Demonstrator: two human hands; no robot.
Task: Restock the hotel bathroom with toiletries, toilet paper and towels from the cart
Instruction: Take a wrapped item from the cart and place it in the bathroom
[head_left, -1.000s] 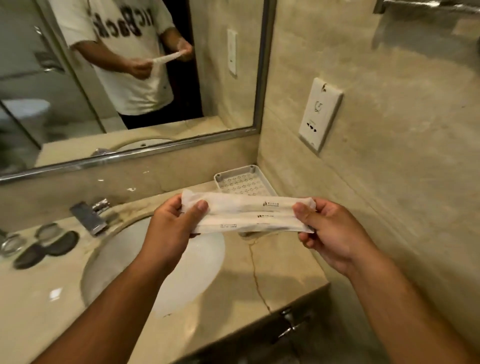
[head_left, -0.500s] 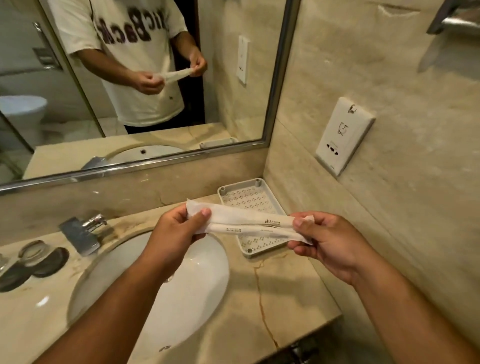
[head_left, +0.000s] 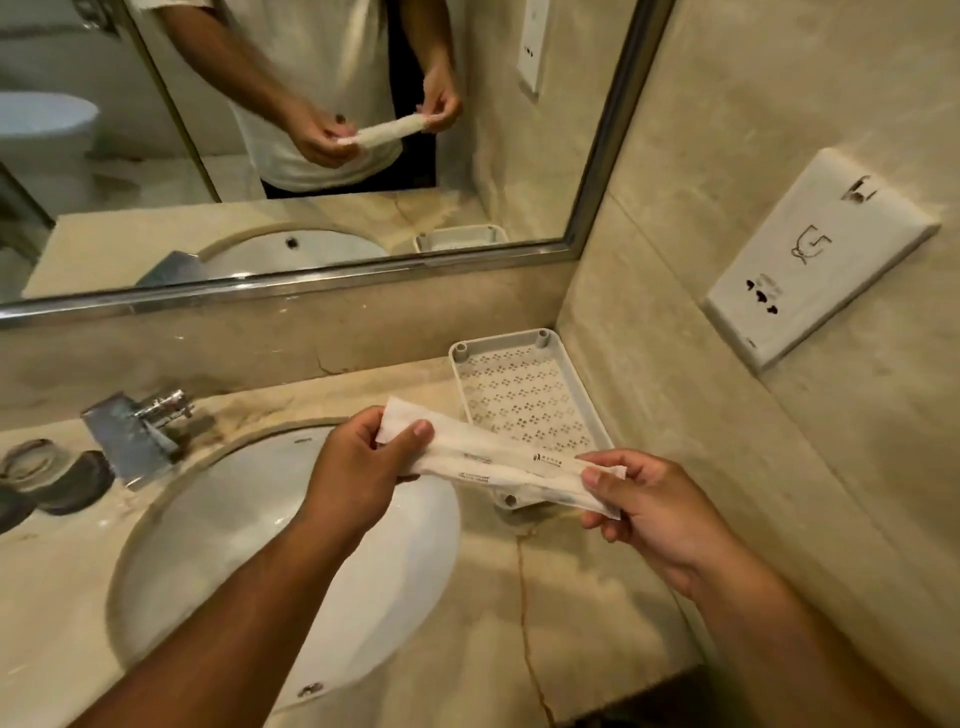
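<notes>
Over the right edge of the white basin (head_left: 218, 545), your left hand (head_left: 358, 467) pinches one end of a long white toiletry packet (head_left: 498, 461) between thumb and curled fingers. Stretched between your hands, the packet hangs just above the near end of the perforated tray (head_left: 524, 395) in the corner of the counter (head_left: 571, 597). Your right hand (head_left: 660, 512) pinches its other end. You appear to be stocking toiletries; next, lower the packet flat into the tray and release both ends.
</notes>
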